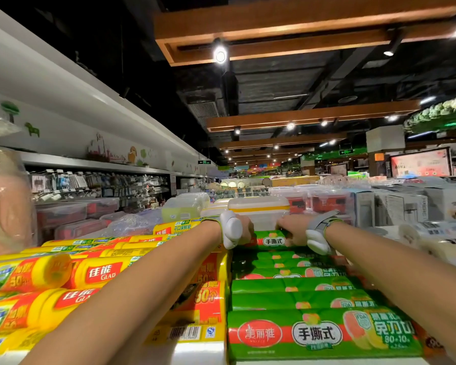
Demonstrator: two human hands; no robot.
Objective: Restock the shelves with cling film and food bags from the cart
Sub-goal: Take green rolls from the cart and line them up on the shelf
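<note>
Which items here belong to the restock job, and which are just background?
Job:
- green rolls
- far green roll, with the left hand and right hand on it
- yellow rolls
- yellow packs

Background:
- clear lidded boxes
- hanging goods on the wall rack
- white cartons

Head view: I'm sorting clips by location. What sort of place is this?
Most likely a supermarket's household aisle: branded green rolls and yellow rolls stacked in rows, hanging goods on long wall shelves, and plastic boxes on displays beyond.
</note>
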